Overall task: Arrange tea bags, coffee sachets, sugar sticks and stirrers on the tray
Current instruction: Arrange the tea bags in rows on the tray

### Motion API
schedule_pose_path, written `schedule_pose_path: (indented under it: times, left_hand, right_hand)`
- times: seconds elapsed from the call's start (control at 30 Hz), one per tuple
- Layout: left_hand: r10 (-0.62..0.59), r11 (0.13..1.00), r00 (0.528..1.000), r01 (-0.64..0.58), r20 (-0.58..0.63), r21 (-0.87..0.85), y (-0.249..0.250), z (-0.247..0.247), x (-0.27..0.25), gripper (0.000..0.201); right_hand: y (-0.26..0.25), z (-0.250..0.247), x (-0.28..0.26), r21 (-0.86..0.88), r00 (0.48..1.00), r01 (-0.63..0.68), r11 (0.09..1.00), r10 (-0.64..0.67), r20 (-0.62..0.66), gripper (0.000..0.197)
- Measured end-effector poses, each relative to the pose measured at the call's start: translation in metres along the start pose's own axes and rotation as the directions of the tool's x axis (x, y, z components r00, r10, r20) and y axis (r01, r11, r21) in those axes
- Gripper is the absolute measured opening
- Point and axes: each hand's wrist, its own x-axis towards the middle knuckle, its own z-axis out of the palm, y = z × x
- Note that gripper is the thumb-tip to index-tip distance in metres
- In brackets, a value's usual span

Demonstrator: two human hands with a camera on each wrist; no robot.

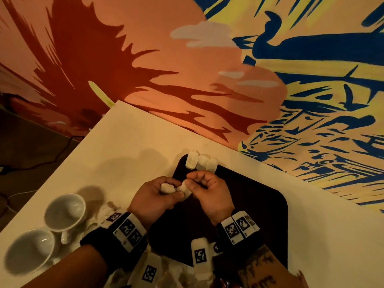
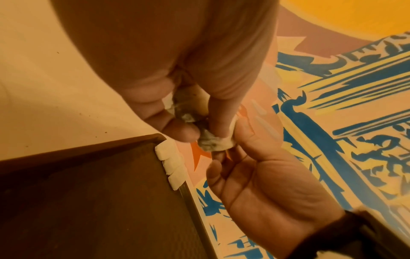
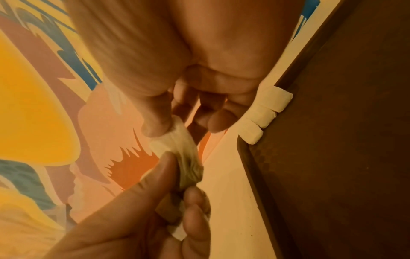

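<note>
A dark tray lies on the white table. Three white tea bags sit side by side at its far corner, also seen in the left wrist view and the right wrist view. Above the tray's left part both hands meet. My left hand grips a small bunch of white tea bags. My right hand pinches the end of one tea bag from that bunch with thumb and forefinger. The pinched tea bag shows dark contents through its paper.
Two white cups stand at the table's left front. More white sachets lie in a heap near the front edge, partly hidden by my wrists. A painted wall runs along the table's far edge. Cables cross the floor at left.
</note>
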Motion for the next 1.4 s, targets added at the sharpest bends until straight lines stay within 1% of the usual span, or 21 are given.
schedule_pose_path:
  times: [0.03,0.13,0.17,0.23,0.3,0.33,0.37,0.43,0.5,0.67,0.8,0.9,1.0,1.07,1.13,1.2,1.23,1.27,1.3,1.37,1.4]
  left_hand:
    - [0.003,1.0,1.0,-0.003,-0.013,0.012,-0.002,-0.001,0.001,0.017]
    - [-0.025,0.999,0.999,0.026,-0.035,0.029,-0.007,-0.002,0.003,0.014]
    - [-0.04,0.998,0.998,0.042,-0.055,0.037,-0.01,-0.003,0.004,0.013]
    - [-0.076,0.997,0.99,0.079,-0.12,0.023,-0.015,-0.007,0.006,0.012]
    - [-0.135,0.989,0.978,0.122,-0.157,-0.087,-0.018,-0.012,0.008,0.012]
    - [-0.169,0.977,0.973,0.144,-0.155,-0.155,-0.019,-0.014,0.007,0.013]
    - [-0.195,0.964,0.969,0.162,-0.15,-0.21,-0.019,-0.017,0.006,0.013]
    - [-0.213,0.949,0.966,0.169,-0.146,-0.266,-0.019,-0.021,0.005,0.01]
    - [-0.212,0.945,0.966,0.163,-0.149,-0.285,-0.021,-0.024,0.004,0.01]
    - [-0.199,0.942,0.97,0.149,-0.14,-0.302,-0.027,-0.031,0.003,0.011]
    - [-0.203,0.935,0.97,0.152,-0.131,-0.321,-0.027,-0.032,0.002,0.012]
    - [-0.198,0.934,0.971,0.146,-0.133,-0.325,-0.023,-0.031,0.003,0.012]
    - [-0.199,0.929,0.972,0.147,-0.123,-0.341,-0.019,-0.029,0.003,0.012]
    - [-0.204,0.921,0.972,0.151,-0.114,-0.36,-0.017,-0.028,0.002,0.011]
    - [-0.205,0.907,0.973,0.15,-0.101,-0.394,-0.013,-0.027,0.001,0.015]
    - [-0.193,0.897,0.977,0.137,-0.094,-0.421,-0.01,-0.026,0.0,0.022]
    - [-0.187,0.896,0.978,0.131,-0.093,-0.424,-0.009,-0.025,0.0,0.025]
    - [-0.181,0.9,0.979,0.126,-0.093,-0.418,-0.007,-0.024,-0.001,0.029]
    - [-0.172,0.906,0.981,0.121,-0.092,-0.405,-0.007,-0.023,-0.002,0.034]
    - [-0.144,0.921,0.986,0.102,-0.086,-0.375,-0.006,-0.021,-0.003,0.045]
    - [-0.127,0.93,0.989,0.09,-0.08,-0.357,-0.005,-0.02,-0.004,0.049]
  right_hand:
    - [0.003,-0.001,0.0,-0.024,1.0,-0.009,1.0,0.009,0.01,0.016]
    - [0.009,-0.003,0.001,-0.158,0.992,-0.006,0.987,0.026,0.127,0.015]
    - [0.011,-0.003,0.004,-0.212,0.99,0.001,0.977,0.028,0.135,0.015]
    - [0.014,-0.006,0.016,-0.331,0.994,0.008,0.944,0.029,0.104,0.013]
    - [0.016,-0.009,0.034,-0.481,0.992,-0.013,0.877,0.071,0.103,0.007]
    - [0.017,-0.011,0.044,-0.555,0.986,-0.031,0.831,0.117,0.121,0.003]
    - [0.019,-0.011,0.054,-0.624,0.975,-0.033,0.781,0.161,0.15,0.002]
    - [0.023,-0.009,0.072,-0.731,0.953,0.002,0.682,0.219,0.207,0.008]
    - [0.024,-0.007,0.088,-0.767,0.954,-0.003,0.642,0.232,0.191,0.007]
    - [0.026,-0.006,0.119,-0.77,0.985,-0.045,0.636,0.155,0.071,0.013]
    - [0.028,-0.004,0.132,-0.793,0.988,-0.049,0.608,0.144,0.049,0.013]
    - [0.033,-0.002,0.138,-0.772,0.989,-0.076,0.631,0.147,0.023,0.015]
    - [0.036,-0.001,0.142,-0.778,0.987,-0.089,0.622,0.158,0.013,0.018]
    - [0.035,-0.001,0.143,-0.769,0.988,-0.092,0.633,0.151,0.006,0.023]
    - [0.031,-0.001,0.141,-0.729,0.993,-0.098,0.677,0.112,-0.029,0.027]
    - [0.018,0.002,0.13,-0.668,0.998,-0.062,0.742,0.046,-0.041,0.021]
    - [0.01,0.004,0.12,-0.636,0.999,-0.033,0.771,0.03,-0.016,0.015]
    - [0.001,0.007,0.108,-0.595,0.999,0.001,0.804,0.029,0.041,0.01]
    - [-0.005,0.01,0.095,-0.548,0.992,0.036,0.836,0.039,0.124,0.009]
    - [-0.013,0.017,0.065,-0.465,0.951,0.081,0.882,0.07,0.3,0.009]
    - [-0.014,0.02,0.051,-0.432,0.93,0.105,0.896,0.066,0.363,0.006]
